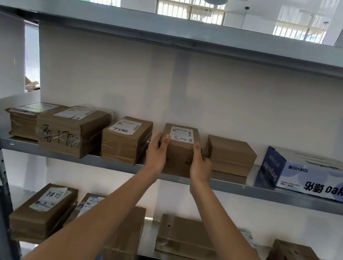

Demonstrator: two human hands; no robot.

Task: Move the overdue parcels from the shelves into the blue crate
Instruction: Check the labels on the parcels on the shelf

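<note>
Gripping from nine o'clock, the left hand (159,150) presses a brown parcel (179,151) on the middle shelf (267,190). At three o'clock, the right hand (200,162) clamps its other side. A blue-and-white box (314,174) sits farther right.

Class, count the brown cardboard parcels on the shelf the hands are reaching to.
5 brown parcels: far left, a larger one beside it, one marked 7786, the parcel held between left hand and right hand, and one right. Others may hide behind.

Parcel depot: metal shelving (181,176) lined with labelled parcels (126,140)
</note>
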